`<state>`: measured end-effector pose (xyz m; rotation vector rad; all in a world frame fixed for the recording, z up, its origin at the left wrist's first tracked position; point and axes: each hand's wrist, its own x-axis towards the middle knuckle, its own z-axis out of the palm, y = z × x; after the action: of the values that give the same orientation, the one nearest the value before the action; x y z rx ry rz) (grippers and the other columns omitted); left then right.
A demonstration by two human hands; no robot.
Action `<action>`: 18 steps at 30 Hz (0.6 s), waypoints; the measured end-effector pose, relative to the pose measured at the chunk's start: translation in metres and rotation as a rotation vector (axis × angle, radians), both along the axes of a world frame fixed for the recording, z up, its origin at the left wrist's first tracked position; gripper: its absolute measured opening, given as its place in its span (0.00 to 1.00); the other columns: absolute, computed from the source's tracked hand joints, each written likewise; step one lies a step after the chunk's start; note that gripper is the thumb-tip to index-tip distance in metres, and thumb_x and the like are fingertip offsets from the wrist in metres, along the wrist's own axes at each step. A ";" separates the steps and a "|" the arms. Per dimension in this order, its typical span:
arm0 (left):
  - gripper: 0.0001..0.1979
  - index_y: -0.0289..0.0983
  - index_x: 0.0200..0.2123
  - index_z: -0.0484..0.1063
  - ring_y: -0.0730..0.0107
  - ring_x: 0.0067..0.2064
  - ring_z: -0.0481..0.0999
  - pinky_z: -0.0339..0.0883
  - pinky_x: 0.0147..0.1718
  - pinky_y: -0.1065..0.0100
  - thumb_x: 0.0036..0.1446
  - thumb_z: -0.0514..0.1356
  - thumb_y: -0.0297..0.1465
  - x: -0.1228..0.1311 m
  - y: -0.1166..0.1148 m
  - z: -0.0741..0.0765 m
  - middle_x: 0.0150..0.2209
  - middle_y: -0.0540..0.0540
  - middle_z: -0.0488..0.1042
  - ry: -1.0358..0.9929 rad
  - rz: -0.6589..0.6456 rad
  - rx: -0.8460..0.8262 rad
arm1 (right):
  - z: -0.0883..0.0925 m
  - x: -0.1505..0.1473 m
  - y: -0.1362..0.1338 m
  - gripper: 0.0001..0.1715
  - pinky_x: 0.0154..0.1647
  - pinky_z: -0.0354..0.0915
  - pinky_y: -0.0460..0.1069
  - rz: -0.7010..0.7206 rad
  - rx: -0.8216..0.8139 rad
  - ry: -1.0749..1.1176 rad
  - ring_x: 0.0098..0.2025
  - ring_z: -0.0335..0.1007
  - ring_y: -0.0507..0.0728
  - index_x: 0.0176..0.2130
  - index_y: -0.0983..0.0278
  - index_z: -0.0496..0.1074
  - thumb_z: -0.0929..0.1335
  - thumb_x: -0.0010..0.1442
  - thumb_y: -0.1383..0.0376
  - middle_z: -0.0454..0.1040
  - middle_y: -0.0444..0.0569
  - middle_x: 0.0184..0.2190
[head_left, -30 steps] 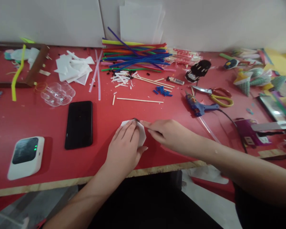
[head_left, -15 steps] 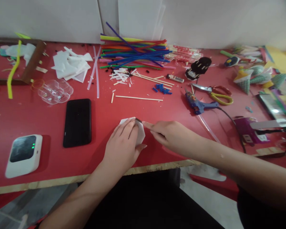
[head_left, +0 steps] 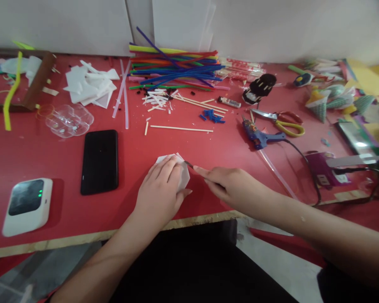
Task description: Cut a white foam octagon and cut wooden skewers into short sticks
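"To the right of the black phone (head_left: 99, 162), on the red desk (head_left: 208, 145), lay the white paper (head_left: 184, 179), angular at its edges."

"Which of the hands was nearer?"

"The left hand (head_left: 159, 189): it lay spread over the paper, covering so much that I couldn't tell the long axis."

"And the right hand (head_left: 229, 183)?"

"Farther right of the phone, just beside the paper. Its fingers pinched a dark blade (head_left: 188, 164), index finger stretched along it, which slanted left and away to the paper's far right edge. Whether it touched, I couldn't tell."

"Anything beyond?"

"A thin stick (head_left: 181, 128), right of the phone, about level with its far end; farther right, a blue glue gun (head_left: 260, 136)."
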<state>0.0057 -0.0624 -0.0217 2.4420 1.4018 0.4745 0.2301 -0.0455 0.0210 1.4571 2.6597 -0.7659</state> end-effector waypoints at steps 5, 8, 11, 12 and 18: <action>0.28 0.28 0.59 0.67 0.42 0.66 0.67 0.63 0.65 0.42 0.59 0.66 0.32 0.000 0.001 -0.003 0.64 0.29 0.69 -0.032 0.000 0.020 | 0.001 0.009 -0.008 0.26 0.40 0.71 0.50 -0.035 -0.031 0.047 0.37 0.77 0.55 0.65 0.63 0.69 0.60 0.71 0.67 0.82 0.50 0.39; 0.24 0.27 0.58 0.69 0.43 0.65 0.69 0.64 0.64 0.43 0.61 0.62 0.32 -0.004 0.002 -0.001 0.62 0.29 0.70 -0.069 -0.021 0.052 | -0.001 0.018 -0.013 0.26 0.41 0.70 0.50 -0.036 -0.025 0.073 0.37 0.77 0.55 0.65 0.61 0.69 0.60 0.71 0.66 0.81 0.49 0.38; 0.23 0.29 0.58 0.69 0.45 0.64 0.71 0.67 0.63 0.44 0.61 0.60 0.32 -0.011 0.003 0.007 0.61 0.30 0.72 -0.118 -0.047 0.055 | -0.008 0.028 -0.017 0.26 0.40 0.69 0.48 -0.093 0.105 0.093 0.36 0.75 0.54 0.65 0.61 0.68 0.60 0.72 0.63 0.79 0.50 0.38; 0.23 0.30 0.58 0.69 0.46 0.63 0.71 0.67 0.63 0.45 0.62 0.59 0.32 -0.014 0.003 0.011 0.61 0.31 0.72 -0.142 -0.055 0.051 | -0.012 0.031 -0.017 0.26 0.37 0.68 0.48 -0.122 0.175 0.060 0.36 0.75 0.54 0.66 0.60 0.68 0.60 0.72 0.63 0.78 0.50 0.38; 0.21 0.38 0.62 0.68 0.59 0.57 0.79 0.73 0.57 0.59 0.68 0.53 0.31 -0.034 0.003 0.025 0.59 0.41 0.76 -0.309 0.035 0.070 | -0.026 0.036 -0.006 0.27 0.23 0.50 0.48 -0.209 0.388 -0.353 0.30 0.68 0.55 0.68 0.53 0.66 0.58 0.73 0.59 0.74 0.52 0.38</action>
<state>-0.0280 -0.0590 0.0032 2.2763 1.3173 0.8798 0.2663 -0.0514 -0.0051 1.7744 2.4947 0.0245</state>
